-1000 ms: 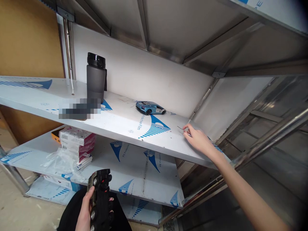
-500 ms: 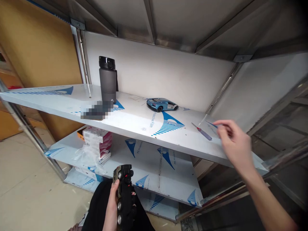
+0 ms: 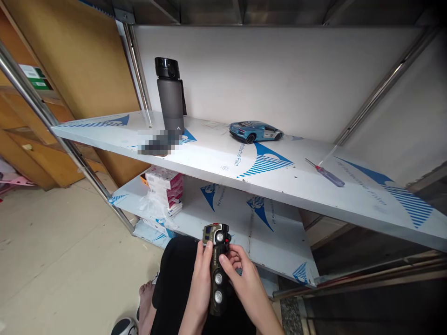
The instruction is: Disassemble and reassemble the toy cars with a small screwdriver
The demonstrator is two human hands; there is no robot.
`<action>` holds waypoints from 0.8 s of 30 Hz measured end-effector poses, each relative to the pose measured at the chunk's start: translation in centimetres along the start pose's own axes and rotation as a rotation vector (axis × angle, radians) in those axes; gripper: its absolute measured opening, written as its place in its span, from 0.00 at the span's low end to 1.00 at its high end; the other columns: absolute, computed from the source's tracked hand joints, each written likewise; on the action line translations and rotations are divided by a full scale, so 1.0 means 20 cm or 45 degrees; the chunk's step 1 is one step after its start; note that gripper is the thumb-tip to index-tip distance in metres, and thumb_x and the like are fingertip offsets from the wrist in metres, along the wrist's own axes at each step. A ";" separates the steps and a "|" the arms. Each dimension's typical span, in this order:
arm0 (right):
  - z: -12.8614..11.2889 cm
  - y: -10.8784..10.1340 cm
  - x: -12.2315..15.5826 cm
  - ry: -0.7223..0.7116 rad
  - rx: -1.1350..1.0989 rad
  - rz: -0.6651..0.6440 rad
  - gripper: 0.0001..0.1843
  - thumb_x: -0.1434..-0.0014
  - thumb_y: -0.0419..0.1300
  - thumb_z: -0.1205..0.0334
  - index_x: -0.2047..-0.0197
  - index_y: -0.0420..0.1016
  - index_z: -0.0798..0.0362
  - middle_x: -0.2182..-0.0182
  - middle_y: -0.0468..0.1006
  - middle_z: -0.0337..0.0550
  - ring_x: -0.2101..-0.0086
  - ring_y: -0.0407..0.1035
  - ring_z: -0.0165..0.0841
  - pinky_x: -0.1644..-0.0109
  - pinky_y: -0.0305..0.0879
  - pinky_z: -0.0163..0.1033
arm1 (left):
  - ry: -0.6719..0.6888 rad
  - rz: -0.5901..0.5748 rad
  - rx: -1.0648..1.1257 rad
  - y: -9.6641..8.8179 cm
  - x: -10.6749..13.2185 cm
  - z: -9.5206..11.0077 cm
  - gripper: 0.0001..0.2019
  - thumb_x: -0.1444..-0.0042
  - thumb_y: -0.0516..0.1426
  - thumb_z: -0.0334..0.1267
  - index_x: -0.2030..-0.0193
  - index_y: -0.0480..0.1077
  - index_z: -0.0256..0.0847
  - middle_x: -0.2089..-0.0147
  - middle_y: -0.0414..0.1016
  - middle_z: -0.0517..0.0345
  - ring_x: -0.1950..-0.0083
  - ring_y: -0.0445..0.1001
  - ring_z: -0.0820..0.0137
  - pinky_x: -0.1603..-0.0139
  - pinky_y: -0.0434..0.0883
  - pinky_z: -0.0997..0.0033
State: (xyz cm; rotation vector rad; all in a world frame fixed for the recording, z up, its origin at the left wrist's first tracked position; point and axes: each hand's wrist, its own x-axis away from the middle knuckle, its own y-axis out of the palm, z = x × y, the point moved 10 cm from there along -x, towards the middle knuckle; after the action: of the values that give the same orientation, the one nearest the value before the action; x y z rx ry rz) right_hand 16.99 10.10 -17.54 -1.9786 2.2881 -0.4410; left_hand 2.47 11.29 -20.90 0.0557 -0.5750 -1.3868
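Observation:
Low in the middle of the view, both hands hold a dark olive toy vehicle (image 3: 217,270) turned underside up, its silver wheels showing. My left hand (image 3: 199,284) wraps its left side. My right hand (image 3: 244,279) grips its right side, thumb pressed on the body. Up on the metal shelf (image 3: 216,165) lies a small screwdriver (image 3: 326,173) with a red and purple handle, at the right. A blue toy sports car (image 3: 255,131) stands near the back wall.
A grey water bottle (image 3: 170,95) with a black lid stands on the shelf's left. A stack of red-and-white boxes (image 3: 164,186) and clear plastic sit on the lower shelf (image 3: 230,223). Steel posts frame the rack; wooden panels and tiled floor lie left.
My right hand left the screwdriver lying on the shelf and came down onto the toy vehicle. The view shifted left and down.

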 end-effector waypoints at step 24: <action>-0.02 -0.01 0.12 -0.109 0.153 -0.021 0.14 0.33 0.63 0.50 0.52 0.77 0.49 0.63 0.81 0.41 0.61 0.76 0.38 0.55 0.71 0.37 | 0.284 -0.110 -0.632 0.08 0.06 0.21 0.21 0.28 0.52 0.64 0.43 0.68 0.52 0.50 0.79 0.58 0.42 0.77 0.57 0.44 0.71 0.61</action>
State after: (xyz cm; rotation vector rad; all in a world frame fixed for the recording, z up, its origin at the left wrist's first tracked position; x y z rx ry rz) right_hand 16.75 7.82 -16.78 -1.9223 2.1431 -0.4731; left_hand 2.26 11.70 -16.35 -0.1647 -0.0345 -1.5498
